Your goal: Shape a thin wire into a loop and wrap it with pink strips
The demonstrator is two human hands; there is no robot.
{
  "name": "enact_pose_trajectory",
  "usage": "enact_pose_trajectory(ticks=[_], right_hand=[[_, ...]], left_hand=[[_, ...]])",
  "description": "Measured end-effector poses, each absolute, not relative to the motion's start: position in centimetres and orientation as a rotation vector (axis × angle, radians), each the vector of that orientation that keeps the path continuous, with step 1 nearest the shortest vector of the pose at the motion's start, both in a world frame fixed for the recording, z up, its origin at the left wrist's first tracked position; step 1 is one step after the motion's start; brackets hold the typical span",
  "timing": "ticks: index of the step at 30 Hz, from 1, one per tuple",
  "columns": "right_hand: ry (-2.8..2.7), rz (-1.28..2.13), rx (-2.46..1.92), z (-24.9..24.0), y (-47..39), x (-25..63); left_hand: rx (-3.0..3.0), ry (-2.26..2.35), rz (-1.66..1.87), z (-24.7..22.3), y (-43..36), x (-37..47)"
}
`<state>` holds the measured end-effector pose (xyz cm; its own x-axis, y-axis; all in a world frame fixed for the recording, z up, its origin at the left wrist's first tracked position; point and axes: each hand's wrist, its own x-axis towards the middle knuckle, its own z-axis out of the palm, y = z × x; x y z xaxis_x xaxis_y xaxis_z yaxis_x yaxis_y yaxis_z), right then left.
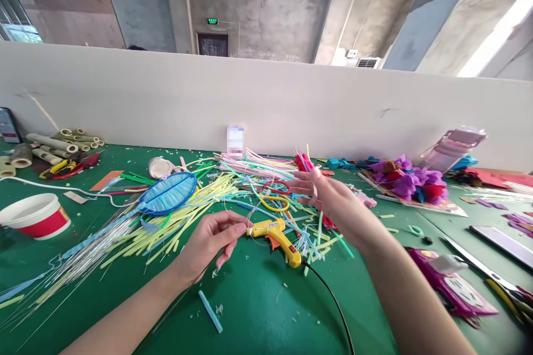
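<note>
My left hand [216, 241] is closed in a pinch on a thin wire, whose fine end loops above the fingertips and whose tail runs down along the forearm. Just right of those fingertips lies a yellow glue gun [287, 247] with an orange trigger and a black cord. My right hand [322, 194] is raised over the pile beyond the glue gun, fingers stretched to the left and apart. Behind its fingers stand red and pink chenille stems [303, 161]. Red and yellow loops [275, 203] lie left of it. A blue leaf-shaped piece [169, 194] rests on the left.
Yellow chenille stems [183, 213] and silvery wires [102, 230] spread across the green table [258, 310]. A paper cup [35, 216] and bamboo pieces [62, 147] stand left. At right are scissors [478, 263], a magenta case [452, 283], purple flowers [410, 177] and a pink bottle [452, 147].
</note>
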<state>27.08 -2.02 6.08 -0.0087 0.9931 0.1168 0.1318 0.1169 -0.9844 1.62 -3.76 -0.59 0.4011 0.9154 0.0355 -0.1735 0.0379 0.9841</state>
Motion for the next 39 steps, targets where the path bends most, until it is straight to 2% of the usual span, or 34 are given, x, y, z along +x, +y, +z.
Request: enact_pose_trajectory(ticks=[2, 4, 11, 21, 27, 39], right_hand=[[-1.35, 1.38, -1.138, 7.7, -1.5, 27.9], [-1.387, 1.536, -1.142, 8.6, -1.1, 28.1], [-1.689, 1.296, -1.233, 8.8, -1.5, 26.4], [-1.843, 1.693, -1.198, 9.7, 0.2, 28.5], [-2.037, 1.61, -1.323, 8.8, 0.5, 27.6], [-2.071, 1.382, -1.381, 8.9, -0.3, 26.2]], left_hand=[[1.307, 0.77, 0.93, -0.6, -4.0, 1.7], [1.355, 0.77, 0.88, -0.7, -4.1, 1.7], [1.403, 0.858, 0.86, -1.0, -3.9, 2.1], [1.485, 0.889, 0.827, -0.8, -4.1, 2.0], [1.478, 0.869, 0.81, -0.6, -4.4, 2.4], [1.271, 0.808, 0.755, -0.4, -3.9, 2.6]])
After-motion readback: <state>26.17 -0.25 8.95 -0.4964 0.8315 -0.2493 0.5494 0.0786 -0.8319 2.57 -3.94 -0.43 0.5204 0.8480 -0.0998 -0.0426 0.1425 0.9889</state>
